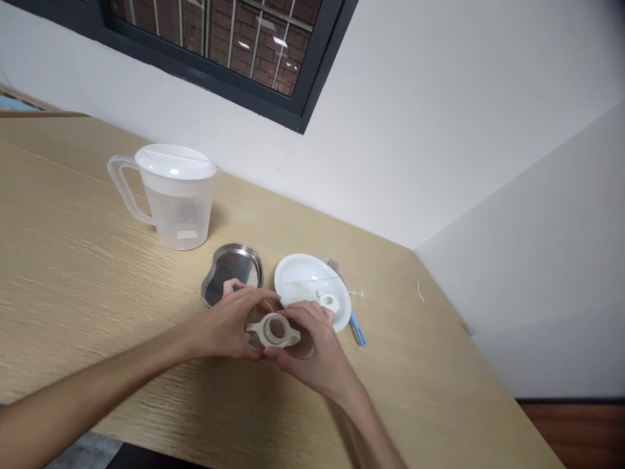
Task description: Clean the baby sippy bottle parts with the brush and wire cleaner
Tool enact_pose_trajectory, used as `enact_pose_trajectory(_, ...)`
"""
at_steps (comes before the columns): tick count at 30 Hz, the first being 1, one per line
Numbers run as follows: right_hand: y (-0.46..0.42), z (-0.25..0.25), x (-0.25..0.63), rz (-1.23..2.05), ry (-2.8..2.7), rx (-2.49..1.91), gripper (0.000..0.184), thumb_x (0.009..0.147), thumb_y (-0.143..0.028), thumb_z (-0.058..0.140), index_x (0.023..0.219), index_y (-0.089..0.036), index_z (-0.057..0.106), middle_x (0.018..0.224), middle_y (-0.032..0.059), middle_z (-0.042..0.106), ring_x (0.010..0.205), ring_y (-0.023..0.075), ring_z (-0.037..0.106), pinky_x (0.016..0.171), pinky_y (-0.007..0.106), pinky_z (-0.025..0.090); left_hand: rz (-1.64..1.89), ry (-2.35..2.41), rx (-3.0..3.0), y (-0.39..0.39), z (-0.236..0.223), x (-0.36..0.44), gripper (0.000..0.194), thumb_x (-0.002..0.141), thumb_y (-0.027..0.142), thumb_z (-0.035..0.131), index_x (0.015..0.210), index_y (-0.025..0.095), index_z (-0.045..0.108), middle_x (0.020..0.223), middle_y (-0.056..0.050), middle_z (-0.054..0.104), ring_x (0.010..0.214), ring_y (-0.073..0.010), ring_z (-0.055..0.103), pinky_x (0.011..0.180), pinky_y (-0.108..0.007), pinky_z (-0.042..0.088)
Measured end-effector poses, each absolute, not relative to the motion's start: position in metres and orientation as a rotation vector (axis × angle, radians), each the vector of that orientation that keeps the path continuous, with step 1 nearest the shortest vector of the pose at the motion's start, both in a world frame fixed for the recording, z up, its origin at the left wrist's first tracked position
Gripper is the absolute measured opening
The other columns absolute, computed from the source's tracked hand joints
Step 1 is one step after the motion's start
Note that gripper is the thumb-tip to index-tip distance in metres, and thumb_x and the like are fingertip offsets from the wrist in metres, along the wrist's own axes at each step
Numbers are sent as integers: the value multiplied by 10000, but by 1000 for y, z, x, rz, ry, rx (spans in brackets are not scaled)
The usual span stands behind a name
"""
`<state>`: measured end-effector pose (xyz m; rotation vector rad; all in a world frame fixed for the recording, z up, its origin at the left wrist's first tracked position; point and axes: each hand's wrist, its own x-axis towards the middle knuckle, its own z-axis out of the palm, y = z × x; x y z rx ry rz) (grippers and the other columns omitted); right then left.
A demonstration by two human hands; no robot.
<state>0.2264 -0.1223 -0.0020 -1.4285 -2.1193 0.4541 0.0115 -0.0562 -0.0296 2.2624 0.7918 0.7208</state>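
Note:
Between my two hands, above the table, is an off-white plastic piece with a round, threaded open neck and a wing-like lug on each side. My left hand curves around its left side, fingers behind and thumb in front. On the opposite side my right hand grips it, thumb near the front of the neck. What lies below the neck is mostly hidden. Just beyond the right fingers, a white oval dish holds a white ring-shaped cap and a thin clear rod or tube.
A kidney-shaped steel tray sits behind my left hand. Further back stands a lidded translucent pitcher. A blue-handled tool lies partly under the dish's right side. A thin pale strip rests farther right. Walls bound the table behind.

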Motion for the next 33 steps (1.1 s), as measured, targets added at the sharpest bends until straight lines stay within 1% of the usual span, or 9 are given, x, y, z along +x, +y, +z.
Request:
enact_pose_trajectory(6, -120, 2, 232, 548, -2132, -1436, 478, 756, -492, 830, 1159, -314, 647, 1160, 58, 672, 1149, 299, 567, 1037, 510, 336, 730, 770, 2262, -55, -29, 12, 716, 622, 420, 834, 1260, 275, 544, 1068, -16, 723, 1036, -284, 621, 986, -434, 327)
enact_pose_trajectory(15, -121, 0, 231, 564, -2101, -1447, 480, 747, -459, 839, 1157, -305, 642, 1184, 56, 654, 1162, 292, 555, 1057, 515, 317, 719, 759, 2344, -54, -29, 11, 702, 628, 406, 837, 1258, 289, 549, 1080, 0, 711, 1040, -283, 597, 978, -434, 300)
enact_pose_trajectory(19, -124, 4, 236, 558, -2126, -1431, 696, 694, -527, 860, 1286, -309, 568, 1280, 67, 609, 1225, 304, 527, 1068, 493, 340, 703, 712, 2478, -54, -27, 7, 698, 716, 514, 775, 1323, 298, 505, 1143, -37, 692, 1049, -280, 594, 996, -447, 272)
enact_pose_trajectory(21, -124, 6, 243, 467, -2133, -1401, 713, 759, -523, 810, 1363, -293, 508, 1340, 86, 580, 1259, 311, 513, 1081, 497, 337, 738, 679, 2563, -53, -24, 4, 789, 708, 588, 762, 1372, 282, 465, 1205, -69, 673, 1093, -304, 587, 999, -456, 273)
enact_pose_trajectory(23, -121, 4, 253, 325, -2079, -1373, 489, 932, -447, 631, 1371, -275, 502, 1315, 91, 604, 1229, 285, 546, 1064, 483, 363, 814, 653, 2617, -51, -22, -1, 823, 707, 623, 750, 1381, 253, 460, 1236, -91, 658, 1110, -318, 587, 981, -454, 298)
enact_pose_trajectory(25, -115, -1, 264, 163, -1936, -1347, 315, 1034, -346, 439, 1317, -261, 546, 1172, 74, 673, 1115, 238, 610, 999, 437, 423, 969, 646, 2636, -46, -21, -7, 566, 831, 525, 674, 1291, 227, 532, 1148, -83, 685, 1031, -282, 619, 926, -433, 344)
enact_pose_trajectory(27, -108, -7, 274, 13, -1757, -1319, 283, 1047, -317, 401, 1245, -236, 587, 1006, 56, 705, 965, 208, 652, 910, 387, 480, 1223, 643, 2609, -39, -20, -13, 184, 954, 308, 531, 1087, 206, 607, 948, -56, 701, 874, -220, 632, 839, -397, 393)
enact_pose_trajectory(29, -102, -13, 283, -75, -1588, -1338, 269, 1045, -349, 411, 1143, -216, 623, 902, 45, 708, 836, 188, 662, 808, 341, 511, 1471, 619, 2559, -32, -18, -19, 169, 966, 148, 454, 888, 194, 597, 774, -33, 663, 732, -176, 603, 735, -350, 429)
enact_pose_trajectory(33, -97, -17, 305, -210, -1267, -1431, 421, 1022, -457, 449, 701, -211, 567, 627, 0, 630, 573, 136, 591, 592, 259, 461, 1849, 597, 2554, -17, -8, -36, 305, 940, 89, 469, 658, 183, 538, 590, -1, 569, 554, -125, 523, 583, -287, 411)
